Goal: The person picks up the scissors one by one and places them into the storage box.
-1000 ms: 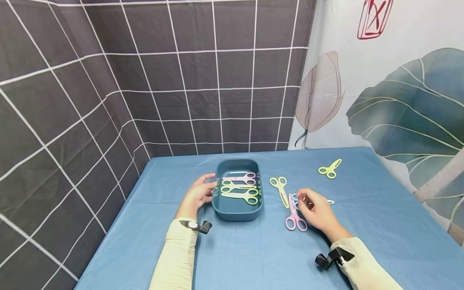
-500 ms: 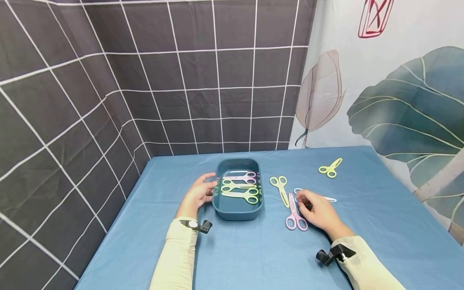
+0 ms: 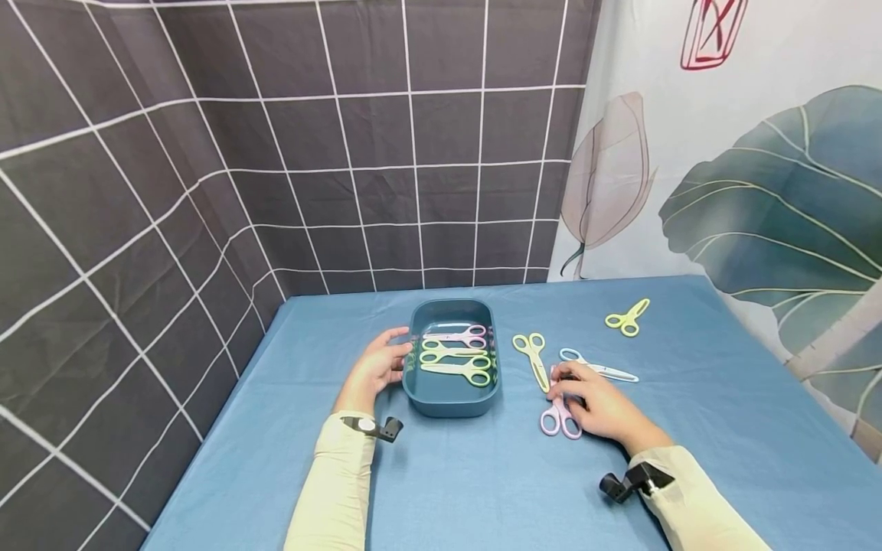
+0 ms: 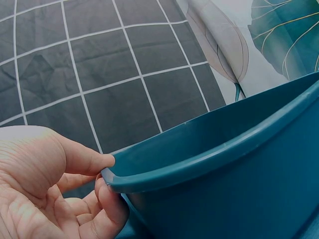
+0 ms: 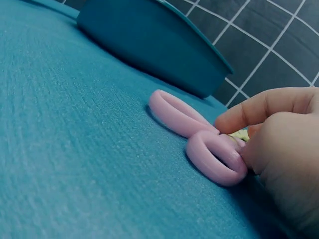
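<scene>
My left hand [image 3: 377, 366] pinches the left rim of a blue plastic box [image 3: 451, 409]; in the left wrist view the thumb lies over the rim [image 4: 199, 168], fingers outside below it. Inside lie pink scissors [image 3: 448, 337], yellow scissors [image 3: 455, 354] and light green scissors [image 3: 451, 371]. My right hand [image 3: 596, 402] pinches pink scissors [image 5: 172, 119] near the pivot, thumb and finger on either side. Their loops point toward me on the cloth; my fingers hide the blades. Beyond this hand are white-and-blue scissors [image 3: 615, 373]; to its left, yellow scissors [image 3: 535, 360].
Another pair of yellow scissors [image 3: 628, 320] lies farther back on the right. A blue cloth [image 3: 482, 490] covers the table. Grid-patterned dark fabric [image 3: 372, 199] hangs behind and at the left, leaf-print white fabric [image 3: 620, 207] at the right.
My right hand has left the white-and-blue scissors, which have shifted slightly right, and moved slightly left onto the pink scissors. My left hand stays at the box rim.
</scene>
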`<action>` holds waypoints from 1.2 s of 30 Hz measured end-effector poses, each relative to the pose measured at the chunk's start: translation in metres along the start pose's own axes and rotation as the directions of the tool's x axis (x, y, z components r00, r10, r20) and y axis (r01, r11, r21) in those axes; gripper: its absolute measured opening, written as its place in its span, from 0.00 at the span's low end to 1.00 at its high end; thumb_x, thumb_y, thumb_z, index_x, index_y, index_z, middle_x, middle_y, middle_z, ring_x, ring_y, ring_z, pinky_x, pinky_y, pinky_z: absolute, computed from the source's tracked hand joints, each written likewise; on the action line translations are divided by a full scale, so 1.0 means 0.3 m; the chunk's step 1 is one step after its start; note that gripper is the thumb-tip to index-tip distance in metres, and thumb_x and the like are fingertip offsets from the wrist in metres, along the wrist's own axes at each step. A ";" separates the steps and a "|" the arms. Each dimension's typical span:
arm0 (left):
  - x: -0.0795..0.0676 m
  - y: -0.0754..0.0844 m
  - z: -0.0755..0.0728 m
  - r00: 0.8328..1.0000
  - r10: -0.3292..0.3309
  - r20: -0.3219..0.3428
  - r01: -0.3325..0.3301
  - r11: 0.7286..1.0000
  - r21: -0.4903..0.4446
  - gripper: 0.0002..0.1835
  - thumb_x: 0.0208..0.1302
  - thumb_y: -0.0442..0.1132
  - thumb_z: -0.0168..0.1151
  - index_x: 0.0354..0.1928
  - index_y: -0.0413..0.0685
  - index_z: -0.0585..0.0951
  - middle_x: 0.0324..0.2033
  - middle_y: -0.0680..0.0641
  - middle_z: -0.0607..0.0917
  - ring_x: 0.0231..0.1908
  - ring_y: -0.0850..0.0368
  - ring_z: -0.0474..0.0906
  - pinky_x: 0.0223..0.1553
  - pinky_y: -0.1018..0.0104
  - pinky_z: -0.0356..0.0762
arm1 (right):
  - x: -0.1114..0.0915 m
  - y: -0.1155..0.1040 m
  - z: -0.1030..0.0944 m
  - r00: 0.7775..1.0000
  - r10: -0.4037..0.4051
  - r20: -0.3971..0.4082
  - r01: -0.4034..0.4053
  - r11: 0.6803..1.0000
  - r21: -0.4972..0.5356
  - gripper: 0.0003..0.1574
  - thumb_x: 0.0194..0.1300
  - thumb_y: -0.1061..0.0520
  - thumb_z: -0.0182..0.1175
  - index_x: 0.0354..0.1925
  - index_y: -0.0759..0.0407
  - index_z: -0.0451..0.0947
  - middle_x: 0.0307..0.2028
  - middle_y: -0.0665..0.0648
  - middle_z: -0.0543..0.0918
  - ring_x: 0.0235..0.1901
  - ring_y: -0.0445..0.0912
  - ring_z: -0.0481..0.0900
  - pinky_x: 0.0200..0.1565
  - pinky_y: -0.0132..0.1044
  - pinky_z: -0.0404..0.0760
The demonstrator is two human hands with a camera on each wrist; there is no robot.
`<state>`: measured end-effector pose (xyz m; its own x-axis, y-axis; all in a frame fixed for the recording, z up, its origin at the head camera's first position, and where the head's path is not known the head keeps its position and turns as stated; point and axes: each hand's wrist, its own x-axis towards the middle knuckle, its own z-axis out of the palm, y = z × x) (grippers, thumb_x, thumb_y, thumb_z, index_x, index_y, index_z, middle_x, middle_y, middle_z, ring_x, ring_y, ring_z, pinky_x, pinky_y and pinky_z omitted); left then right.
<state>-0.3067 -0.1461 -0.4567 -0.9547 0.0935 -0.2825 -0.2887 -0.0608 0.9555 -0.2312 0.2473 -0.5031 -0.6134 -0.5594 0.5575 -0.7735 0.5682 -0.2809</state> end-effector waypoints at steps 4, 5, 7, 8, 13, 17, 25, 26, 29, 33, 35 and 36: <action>-0.001 0.004 0.000 1.000 -0.003 0.005 0.003 1.000 -0.006 0.24 0.62 0.33 0.57 0.59 0.57 0.70 0.35 0.43 0.78 0.22 0.60 0.71 0.21 0.67 0.73 | 0.002 0.001 0.005 1.000 -0.027 -0.003 0.027 0.999 -0.021 0.22 0.44 0.67 0.60 0.35 0.44 0.80 0.46 0.56 0.74 0.45 0.48 0.72 0.48 0.39 0.66; -0.001 0.004 0.000 1.000 -0.003 0.007 0.003 1.000 -0.007 0.24 0.61 0.33 0.57 0.59 0.57 0.70 0.35 0.42 0.78 0.22 0.60 0.71 0.20 0.67 0.73 | 0.003 0.001 0.006 0.999 -0.032 -0.005 0.032 0.999 -0.027 0.21 0.43 0.67 0.60 0.35 0.44 0.80 0.45 0.55 0.74 0.44 0.48 0.72 0.47 0.40 0.66; -0.002 0.005 0.000 1.000 -0.002 0.011 0.002 1.000 -0.007 0.24 0.61 0.33 0.57 0.60 0.56 0.69 0.35 0.42 0.78 0.22 0.60 0.71 0.20 0.68 0.73 | 0.005 -0.001 0.008 0.999 -0.037 -0.005 0.037 0.999 -0.039 0.20 0.43 0.65 0.61 0.34 0.44 0.80 0.44 0.54 0.75 0.44 0.47 0.71 0.47 0.42 0.67; -0.002 0.005 -0.001 1.000 -0.001 0.011 0.001 1.000 -0.007 0.24 0.61 0.33 0.57 0.60 0.56 0.69 0.35 0.42 0.78 0.22 0.60 0.71 0.20 0.68 0.73 | 0.006 -0.002 0.009 0.999 -0.038 -0.006 0.038 0.998 -0.049 0.19 0.43 0.64 0.61 0.34 0.44 0.79 0.43 0.53 0.75 0.43 0.46 0.71 0.46 0.42 0.67; -0.005 0.006 -0.001 1.000 0.002 0.015 -0.002 1.000 -0.004 0.24 0.61 0.33 0.57 0.60 0.56 0.69 0.37 0.41 0.78 0.23 0.60 0.71 0.21 0.67 0.73 | 0.008 -0.007 0.012 1.000 -0.007 0.008 0.008 0.997 -0.079 0.14 0.44 0.60 0.62 0.32 0.43 0.78 0.38 0.45 0.74 0.41 0.42 0.70 0.45 0.41 0.67; -0.007 0.006 -0.001 1.000 -0.001 0.018 0.001 1.000 0.003 0.25 0.61 0.34 0.58 0.60 0.56 0.69 0.38 0.40 0.78 0.25 0.59 0.71 0.21 0.67 0.73 | 0.007 -0.011 0.014 1.000 0.013 0.020 -0.012 0.996 -0.084 0.14 0.45 0.60 0.62 0.32 0.43 0.78 0.37 0.44 0.74 0.40 0.40 0.69 0.43 0.39 0.66; -0.005 0.006 0.001 1.000 0.000 0.016 0.000 1.000 -0.004 0.24 0.62 0.33 0.57 0.60 0.56 0.69 0.36 0.41 0.77 0.24 0.59 0.71 0.20 0.68 0.73 | 0.008 -0.029 0.012 0.998 0.057 0.021 -0.055 0.994 -0.091 0.15 0.43 0.61 0.63 0.32 0.45 0.75 0.33 0.42 0.73 0.35 0.38 0.66 0.38 0.36 0.67; -0.004 0.005 0.002 1.000 0.001 0.016 -0.001 1.000 -0.005 0.24 0.62 0.33 0.56 0.60 0.56 0.69 0.36 0.41 0.77 0.24 0.59 0.71 0.20 0.68 0.73 | 0.007 -0.031 0.012 0.998 0.064 0.019 -0.062 0.994 -0.085 0.15 0.43 0.61 0.63 0.32 0.45 0.75 0.33 0.42 0.72 0.35 0.37 0.65 0.37 0.34 0.66; -0.003 0.002 0.003 1.000 -0.004 0.017 0.004 1.000 -0.006 0.23 0.62 0.33 0.56 0.60 0.57 0.69 0.37 0.40 0.77 0.24 0.59 0.71 0.20 0.68 0.73 | 0.004 -0.031 0.011 0.998 0.070 0.008 -0.069 0.996 -0.050 0.16 0.44 0.62 0.64 0.31 0.44 0.74 0.31 0.41 0.70 0.33 0.37 0.65 0.34 0.30 0.65; 0.001 -0.004 0.001 1.000 -0.004 0.019 0.004 1.000 -0.007 0.24 0.62 0.33 0.56 0.60 0.57 0.69 0.40 0.39 0.77 0.25 0.59 0.71 0.20 0.68 0.73 | 0.017 -0.028 0.002 0.996 0.084 -0.024 -0.083 0.996 0.038 0.15 0.47 0.62 0.65 0.31 0.44 0.74 0.30 0.42 0.70 0.31 0.37 0.65 0.33 0.27 0.64; 0.004 -0.005 -0.001 1.000 -0.001 0.019 0.001 1.000 -0.011 0.24 0.62 0.33 0.56 0.60 0.57 0.69 0.40 0.39 0.77 0.25 0.59 0.72 0.20 0.68 0.73 | 0.034 -0.030 -0.007 0.994 0.106 -0.041 -0.102 0.992 0.080 0.15 0.48 0.62 0.65 0.32 0.44 0.73 0.30 0.42 0.71 0.31 0.38 0.66 0.32 0.27 0.64; 0.005 -0.006 -0.002 1.000 0.000 0.019 0.000 1.000 -0.013 0.24 0.62 0.34 0.57 0.60 0.57 0.69 0.40 0.39 0.77 0.25 0.59 0.72 0.20 0.68 0.74 | 0.047 -0.033 -0.014 0.992 0.117 -0.049 -0.112 0.988 0.102 0.15 0.49 0.62 0.65 0.32 0.44 0.73 0.30 0.42 0.71 0.31 0.38 0.66 0.32 0.27 0.65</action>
<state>-0.3077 -0.1466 -0.4588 -0.9533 0.1120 -0.2806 -0.2895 -0.0736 0.9543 -0.2317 0.2364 -0.4891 -0.6913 -0.4589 0.5582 -0.7123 0.5624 -0.4199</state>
